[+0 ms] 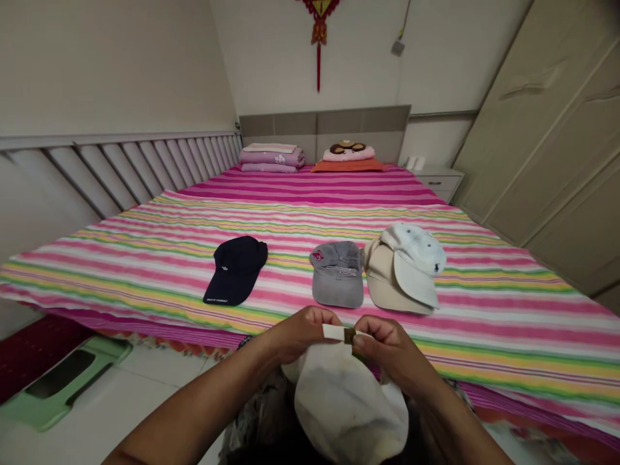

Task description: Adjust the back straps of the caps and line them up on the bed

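Observation:
A cream baseball cap [351,403] hangs low in front of me, its back strap and metal buckle uppermost. My left hand [305,332] pinches the strap on the left of the buckle. On the other side, my right hand [385,349] grips the strap end close to the buckle. Beyond my hands a grey cap [338,284] lies on the bed. Beside it a light blue cap [415,261] rests partly over a beige cap [387,287]. Farther left is a dark navy cap [236,268] with its brim toward me.
The bed [159,252] has a striped sheet. Folded purple bedding [271,158] and a pink and orange stack [349,158] lie by the headboard [290,123]. A green plastic stool [62,381] stands at lower left. A nightstand [438,181] and wardrobe [542,129] are at right.

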Tool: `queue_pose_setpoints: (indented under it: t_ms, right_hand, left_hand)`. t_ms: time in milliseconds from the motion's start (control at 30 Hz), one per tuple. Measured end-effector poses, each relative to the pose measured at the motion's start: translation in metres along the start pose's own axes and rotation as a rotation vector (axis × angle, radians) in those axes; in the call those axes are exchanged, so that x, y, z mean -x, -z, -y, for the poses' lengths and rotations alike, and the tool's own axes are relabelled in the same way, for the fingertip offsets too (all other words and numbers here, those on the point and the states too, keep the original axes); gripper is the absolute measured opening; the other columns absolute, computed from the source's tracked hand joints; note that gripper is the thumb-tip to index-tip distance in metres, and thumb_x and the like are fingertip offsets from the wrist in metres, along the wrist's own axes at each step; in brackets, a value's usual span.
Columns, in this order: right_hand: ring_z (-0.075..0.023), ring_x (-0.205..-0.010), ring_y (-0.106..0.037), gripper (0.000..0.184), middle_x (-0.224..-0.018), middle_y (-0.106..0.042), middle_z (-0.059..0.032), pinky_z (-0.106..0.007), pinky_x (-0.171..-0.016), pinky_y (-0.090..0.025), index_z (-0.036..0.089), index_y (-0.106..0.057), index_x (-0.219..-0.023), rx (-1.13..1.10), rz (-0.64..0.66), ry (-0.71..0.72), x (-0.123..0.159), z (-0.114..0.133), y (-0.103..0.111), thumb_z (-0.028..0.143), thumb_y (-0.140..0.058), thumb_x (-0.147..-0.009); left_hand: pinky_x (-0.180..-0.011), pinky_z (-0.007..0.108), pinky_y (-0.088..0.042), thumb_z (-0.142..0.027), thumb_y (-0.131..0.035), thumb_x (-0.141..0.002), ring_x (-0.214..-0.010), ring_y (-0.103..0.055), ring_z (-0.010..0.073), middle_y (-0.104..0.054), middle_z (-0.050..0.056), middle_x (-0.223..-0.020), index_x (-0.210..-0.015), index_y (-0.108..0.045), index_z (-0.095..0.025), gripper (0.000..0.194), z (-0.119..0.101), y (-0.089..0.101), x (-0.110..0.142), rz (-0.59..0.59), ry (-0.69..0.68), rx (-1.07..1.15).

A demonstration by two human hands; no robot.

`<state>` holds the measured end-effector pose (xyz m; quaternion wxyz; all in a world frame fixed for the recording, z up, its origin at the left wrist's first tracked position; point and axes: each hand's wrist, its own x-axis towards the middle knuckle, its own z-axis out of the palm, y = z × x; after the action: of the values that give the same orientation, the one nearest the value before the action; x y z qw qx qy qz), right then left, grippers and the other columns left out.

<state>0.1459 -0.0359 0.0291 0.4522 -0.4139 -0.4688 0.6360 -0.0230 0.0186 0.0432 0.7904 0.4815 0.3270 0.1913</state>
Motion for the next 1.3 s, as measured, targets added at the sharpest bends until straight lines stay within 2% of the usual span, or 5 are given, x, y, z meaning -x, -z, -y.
queue_pose_setpoints:
  t_ms: [433, 700, 900, 1033, 1300]
  right_hand:
    - [-0.0036, -0.039, -0.026, 0.034, -0.046, -0.038, 0.0069, -0.018, -0.039, -0.017, 0.015, -0.048, -0.059, 0.035, 0.042, 0.039, 0.000, 0.005, -0.005, 0.044, -0.063, -0.069]
    - [-0.0055, -0.044, -0.040, 0.023, -0.050, -0.050, 0.0046, -0.017, -0.044, -0.032, 0.016, -0.055, -0.066, -0.333, -0.215, 0.162, -0.016, 0.002, 0.023, 0.036, -0.067, -0.068]
    - [-0.0191, -0.074, -0.062, 0.043, -0.085, -0.067, -0.0095, -0.032, -0.074, -0.043, 0.012, -0.062, -0.095, -0.390, 0.304, -0.136, -0.026, -0.040, -0.006, 0.040, -0.069, -0.064]
    - [-0.0237, -0.081, -0.063, 0.044, -0.086, -0.069, -0.0094, -0.037, -0.079, -0.043, 0.013, -0.060, -0.101, -0.607, 0.299, -0.116, -0.037, -0.049, -0.033, 0.031, -0.071, -0.062]
    - [-0.0167, -0.068, -0.065, 0.030, -0.075, -0.070, -0.0003, -0.032, -0.077, -0.047, 0.019, -0.063, -0.087, -0.826, -0.106, -0.059, -0.080, -0.036, -0.034, 0.025, -0.074, -0.059]
  left_hand:
    - [-0.036, 0.016, -0.027, -0.025, -0.076, -0.046, -0.034, -0.040, 0.0035, -0.052, -0.002, -0.044, -0.055, -0.059, -0.010, 0.025, 0.010, 0.000, 0.000, -0.085, -0.063, 0.067]
    - [-0.040, 0.016, -0.036, -0.033, -0.075, -0.052, -0.039, -0.047, 0.0057, -0.054, -0.001, -0.047, -0.055, -0.055, -0.011, 0.030, -0.004, 0.020, 0.014, -0.144, -0.290, 0.328]
    - [-0.043, 0.017, -0.042, -0.025, -0.073, -0.058, -0.040, -0.052, 0.0076, -0.056, -0.003, -0.049, -0.068, -0.059, -0.014, 0.020, -0.019, 0.050, 0.026, -0.339, -0.352, 0.487]
    - [-0.047, 0.024, -0.047, -0.024, -0.065, -0.067, -0.044, -0.058, 0.0138, -0.062, 0.001, -0.052, -0.072, -0.063, -0.014, 0.011, -0.030, 0.075, 0.040, -0.388, -0.157, 0.543]
    - [-0.086, 0.034, -0.043, -0.021, -0.059, -0.073, -0.086, -0.063, 0.0226, -0.069, 0.009, -0.085, -0.086, -0.068, -0.012, 0.019, 0.057, 0.124, 0.068, -0.213, -0.202, 0.571]
